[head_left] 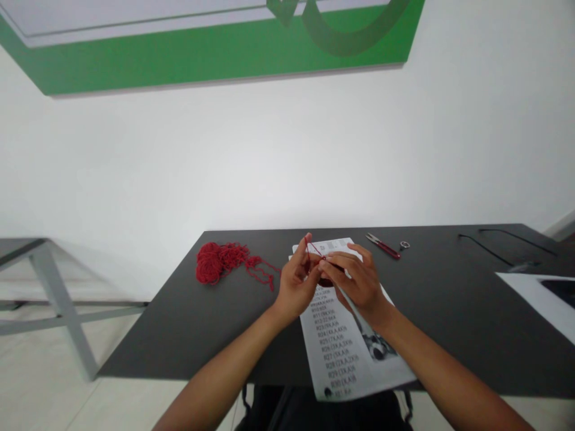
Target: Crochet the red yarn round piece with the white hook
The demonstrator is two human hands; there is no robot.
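Note:
Red yarn [314, 246] runs over the raised index finger of my left hand [293, 281] and slants down to the right fingertips. Between the two hands is a small dark red crocheted piece [326, 282], largely covered by fingers; my left thumb and fingers pinch its edge. My right hand [363, 286] is closed at the top of this piece, around what looks like a slim crochet hook, mostly hidden by the fingers. To the left lies the red yarn ball [209, 264] with a loose tangle, its strand leading to my left hand. A printed pattern sheet [335, 344] lies beneath both hands.
Red-handled thread snips [383, 245] with a small ring [405, 245] lie at the back right of the dark table [215, 335]. Farther right are thin dark eyeglass-like arms [487, 249] and a white sheet [530, 296]. A white wall stands behind; another table [20, 248] is at left.

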